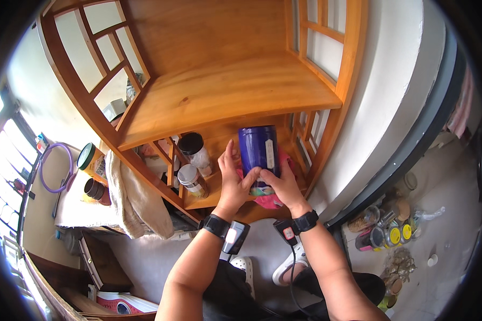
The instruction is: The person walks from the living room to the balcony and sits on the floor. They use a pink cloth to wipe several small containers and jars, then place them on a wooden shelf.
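A dark blue cylindrical container (258, 150) is held upright between my two hands before the lower shelf of a wooden cabinet. My left hand (235, 180) grips its left side, the thumb on its front and the other fingers raised beside it. My right hand (283, 182) holds its lower right side, that thumb meeting the left one. Behind the container a pink cloth (270, 202) lies on the lower shelf. To the left on that shelf stand a clear jar with a black lid (201, 158) and a jar with a pale lid (193, 184).
The upper wooden shelf (233, 88) juts out above my hands, between lattice side panels. At the left, a beige cloth (130, 196) hangs beside a green-lidded jar (92, 162). Several jars (385, 234) stand on the floor at the right, past the white wall.
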{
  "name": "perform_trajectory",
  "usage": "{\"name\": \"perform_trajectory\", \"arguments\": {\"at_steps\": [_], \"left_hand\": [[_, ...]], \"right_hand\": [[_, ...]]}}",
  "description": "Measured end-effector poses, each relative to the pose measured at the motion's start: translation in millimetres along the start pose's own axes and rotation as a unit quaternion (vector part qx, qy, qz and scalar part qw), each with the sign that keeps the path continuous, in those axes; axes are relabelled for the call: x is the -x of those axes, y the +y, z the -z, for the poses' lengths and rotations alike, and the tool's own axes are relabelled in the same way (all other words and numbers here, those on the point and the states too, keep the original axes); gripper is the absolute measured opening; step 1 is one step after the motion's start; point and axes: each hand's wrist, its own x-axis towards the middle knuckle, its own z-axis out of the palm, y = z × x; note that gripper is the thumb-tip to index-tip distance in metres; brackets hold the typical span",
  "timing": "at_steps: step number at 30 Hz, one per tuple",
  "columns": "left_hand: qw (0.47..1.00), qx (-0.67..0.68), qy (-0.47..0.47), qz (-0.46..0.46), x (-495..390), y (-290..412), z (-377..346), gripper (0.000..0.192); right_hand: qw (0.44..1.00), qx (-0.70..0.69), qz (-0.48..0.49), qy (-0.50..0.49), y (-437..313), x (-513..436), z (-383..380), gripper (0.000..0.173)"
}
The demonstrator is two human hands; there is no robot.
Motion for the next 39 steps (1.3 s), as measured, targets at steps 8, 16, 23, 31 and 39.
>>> {"name": "perform_trajectory", "arguments": {"at_steps": [8,16,23,31,39], "left_hand": [[0.97,0.201,-0.037,0.134,5,7,13,0.07],[0.887,0.376,-0.137,0.229,7,-2,33,0.057],[0.852,0.432,-0.162,0.249,13,-2,29,0.062],[0.94,0.244,-0.178,0.158,6,0,38,0.075],[0.988,0.077,-0.131,0.024,12,5,29,0.089]], "right_hand": [[0.874,0.425,0.233,-0.034,-1,22,-30,0.067],[0.943,0.271,0.156,-0.109,-27,-26,-23,0.058],[1.0,-0.006,0.007,-0.025,-22,-26,-20,0.072],[0.92,0.318,0.227,-0.012,-11,-5,-23,0.069],[0.896,0.348,0.249,-0.116,-43,-3,-24,0.05]]}}
